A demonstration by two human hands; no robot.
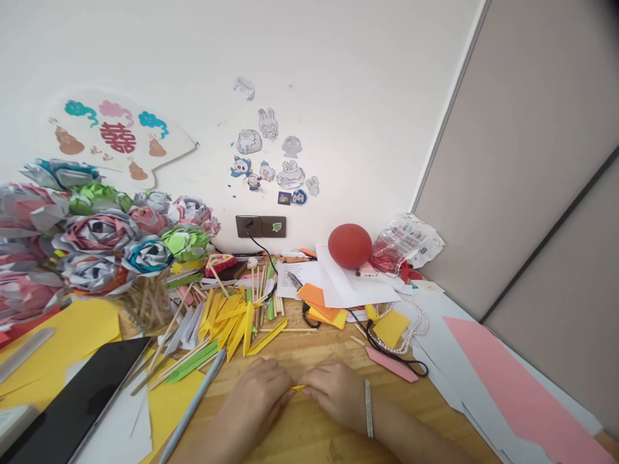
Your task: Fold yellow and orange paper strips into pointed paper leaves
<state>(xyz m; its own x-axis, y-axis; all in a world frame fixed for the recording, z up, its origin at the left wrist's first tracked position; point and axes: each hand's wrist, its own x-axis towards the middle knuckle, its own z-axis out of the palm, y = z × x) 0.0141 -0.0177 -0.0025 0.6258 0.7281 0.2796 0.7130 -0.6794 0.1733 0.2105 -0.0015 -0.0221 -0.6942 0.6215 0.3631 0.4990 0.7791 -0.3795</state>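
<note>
Both hands meet low over the wooden table, near its front middle. Between their fingertips shows a small piece of yellow paper, mostly hidden by the fingers. My left hand is closed, pinching the left end of the paper. From the other side my right hand, with a sparkling bracelet at the wrist, pinches the right end. Just beyond the hands lies a pile of folded yellow paper strips. A pink paper strip rests to the right of my right hand.
Paper flowers crowd the left back. A black phone and a grey stick lie at the left. Toward the wall are a red balloon, scissors, orange paper and a bead string. Pink paper lies right.
</note>
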